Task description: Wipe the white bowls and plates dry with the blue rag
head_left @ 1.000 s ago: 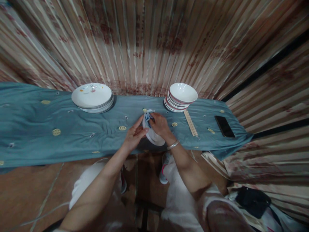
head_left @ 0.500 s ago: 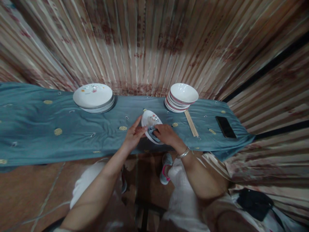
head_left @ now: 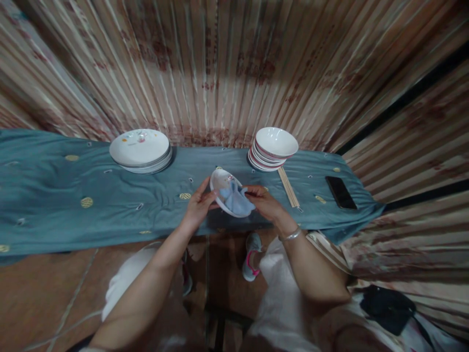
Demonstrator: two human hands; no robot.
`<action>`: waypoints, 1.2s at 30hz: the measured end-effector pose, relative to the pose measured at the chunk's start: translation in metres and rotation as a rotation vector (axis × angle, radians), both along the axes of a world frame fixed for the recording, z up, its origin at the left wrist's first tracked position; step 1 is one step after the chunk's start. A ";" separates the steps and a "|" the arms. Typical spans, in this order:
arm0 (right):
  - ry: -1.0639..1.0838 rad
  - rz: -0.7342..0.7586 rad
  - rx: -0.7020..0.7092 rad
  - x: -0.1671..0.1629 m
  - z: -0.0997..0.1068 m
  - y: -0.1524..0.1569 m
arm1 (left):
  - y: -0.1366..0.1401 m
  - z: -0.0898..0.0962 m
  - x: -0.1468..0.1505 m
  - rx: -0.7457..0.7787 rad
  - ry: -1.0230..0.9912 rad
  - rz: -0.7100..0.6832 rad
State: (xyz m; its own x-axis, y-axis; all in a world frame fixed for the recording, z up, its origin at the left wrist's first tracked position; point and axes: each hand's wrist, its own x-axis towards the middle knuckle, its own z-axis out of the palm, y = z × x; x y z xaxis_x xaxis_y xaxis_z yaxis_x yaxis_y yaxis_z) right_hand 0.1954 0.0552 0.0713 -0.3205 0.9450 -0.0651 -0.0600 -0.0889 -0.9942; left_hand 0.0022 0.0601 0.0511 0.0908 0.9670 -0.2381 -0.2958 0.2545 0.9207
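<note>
My left hand (head_left: 201,201) grips the left rim of a small white plate (head_left: 218,180) with a floral print, thumb on the inner face. The plate is tilted up, above the near edge of the table. A light blue cloth (head_left: 237,199) lies bunched over its lower right part. My right hand (head_left: 264,201) pinches the cloth at the plate's right side, fingers closed.
A stack of large white plates (head_left: 141,149) stands at the back left of the blue-green tablecloth (head_left: 54,195). Stacked white bowls (head_left: 276,143) stand back right, with chopsticks (head_left: 288,187) beside them. A black phone (head_left: 341,192) lies at the right end. Pleated curtains (head_left: 227,73) hang behind.
My right hand has moved slightly right, from inside the plate to its right side. The cloth, earlier mostly under the fingers, is now spread wider over the plate.
</note>
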 end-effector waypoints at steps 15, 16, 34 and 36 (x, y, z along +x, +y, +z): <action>-0.361 0.132 0.173 0.033 0.012 -0.014 | 0.001 0.003 0.000 -0.123 -0.116 0.128; -0.415 0.160 0.224 0.029 0.013 -0.017 | 0.001 0.002 -0.001 -0.134 -0.121 0.139; -0.917 0.092 0.692 0.010 0.019 -0.027 | -0.004 -0.014 -0.016 0.119 0.246 0.194; -0.911 0.052 0.683 0.014 0.019 -0.024 | -0.006 -0.013 -0.020 0.339 0.491 0.145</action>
